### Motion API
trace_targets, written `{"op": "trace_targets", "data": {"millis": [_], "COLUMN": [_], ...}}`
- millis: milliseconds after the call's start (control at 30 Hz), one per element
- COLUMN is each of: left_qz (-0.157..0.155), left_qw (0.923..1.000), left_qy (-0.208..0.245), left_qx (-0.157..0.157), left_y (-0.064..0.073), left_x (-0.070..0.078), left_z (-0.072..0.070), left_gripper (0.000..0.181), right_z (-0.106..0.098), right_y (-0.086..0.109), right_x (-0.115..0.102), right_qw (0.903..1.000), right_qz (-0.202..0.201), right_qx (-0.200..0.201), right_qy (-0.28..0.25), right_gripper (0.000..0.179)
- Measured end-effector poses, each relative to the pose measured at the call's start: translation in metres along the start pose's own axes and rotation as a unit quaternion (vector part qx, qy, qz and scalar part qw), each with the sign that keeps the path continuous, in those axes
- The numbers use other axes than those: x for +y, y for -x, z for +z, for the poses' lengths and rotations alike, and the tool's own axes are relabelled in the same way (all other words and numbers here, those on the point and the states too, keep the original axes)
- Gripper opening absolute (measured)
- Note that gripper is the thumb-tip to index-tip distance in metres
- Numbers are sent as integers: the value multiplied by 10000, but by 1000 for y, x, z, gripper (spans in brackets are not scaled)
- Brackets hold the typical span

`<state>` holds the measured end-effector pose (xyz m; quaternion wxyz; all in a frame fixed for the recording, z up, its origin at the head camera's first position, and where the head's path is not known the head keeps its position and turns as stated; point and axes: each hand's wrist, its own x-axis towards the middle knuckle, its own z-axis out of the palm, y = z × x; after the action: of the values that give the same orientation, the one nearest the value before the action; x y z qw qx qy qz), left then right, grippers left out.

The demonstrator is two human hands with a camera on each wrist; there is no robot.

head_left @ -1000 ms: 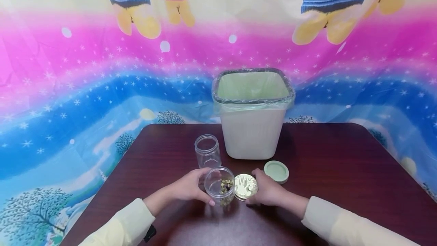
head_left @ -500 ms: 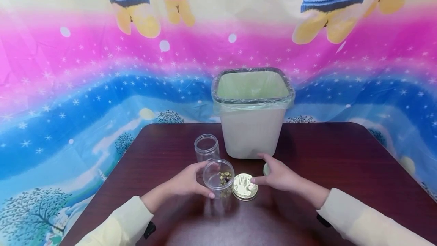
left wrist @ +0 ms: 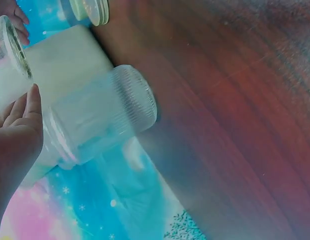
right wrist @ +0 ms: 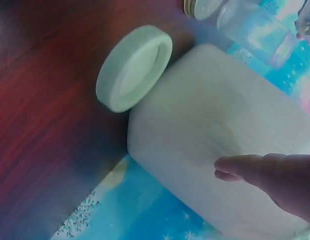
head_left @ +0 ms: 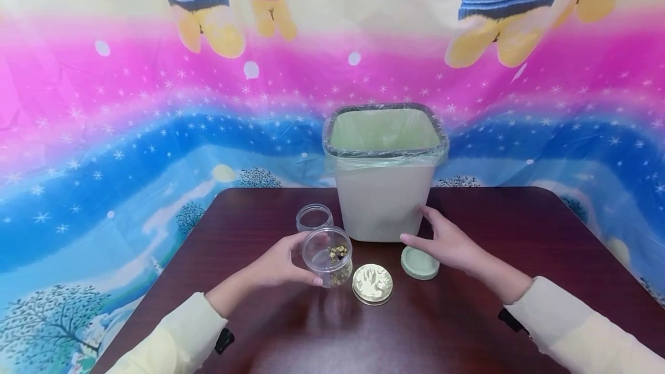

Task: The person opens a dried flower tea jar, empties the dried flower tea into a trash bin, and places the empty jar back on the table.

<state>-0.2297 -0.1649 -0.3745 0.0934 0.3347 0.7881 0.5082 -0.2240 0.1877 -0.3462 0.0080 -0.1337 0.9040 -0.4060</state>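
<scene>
My left hand (head_left: pixel 277 261) holds a clear plastic jar (head_left: pixel 327 264) above the table, thumb and fingers around its side. Small yellowish-brown dried pieces (head_left: pixel 339 254) are gathered low on its right side, and the jar has no lid on it. Behind it a second clear jar (left wrist: pixel 102 117) stands upright, partly covered by the held one in the head view. My right hand (head_left: pixel 449 244) holds nothing; thumb and fingers are spread apart in front of the bin. Just below that hand lies a pale green lid (head_left: pixel 419 264). A shiny gold lid (head_left: pixel 372 283) lies between the hands.
A pale bin (head_left: pixel 384 204) with a clear liner bag folded over its dark rim stands at the back of the dark wooden table (head_left: pixel 499 218). Behind the table hangs a printed cloth (head_left: pixel 130 149) with snowflakes and bears.
My right hand has let go of the gold lid, leaving it on the table, and moved back and right past the green lid. My left hand has raised the held jar slightly, away from the lid.
</scene>
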Motion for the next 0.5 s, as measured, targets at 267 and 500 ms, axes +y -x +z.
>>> {"op": "trace_targets", "data": {"millis": [267, 500], "left_qz": [196, 332], "left_qw": [9997, 9991], "left_qy": [168, 198], "left_qx": [31, 172], "left_y": [-5, -10], "left_x": [12, 22], "left_z": [-10, -19], "left_gripper": [74, 74], "right_z": [-19, -33], "right_y": [-5, -9], "right_x": [-1, -3], "right_qw": [9998, 9995], "right_qz": [132, 205], "right_qx": [137, 233], "right_qy": [46, -52], "right_gripper": [97, 92]}}
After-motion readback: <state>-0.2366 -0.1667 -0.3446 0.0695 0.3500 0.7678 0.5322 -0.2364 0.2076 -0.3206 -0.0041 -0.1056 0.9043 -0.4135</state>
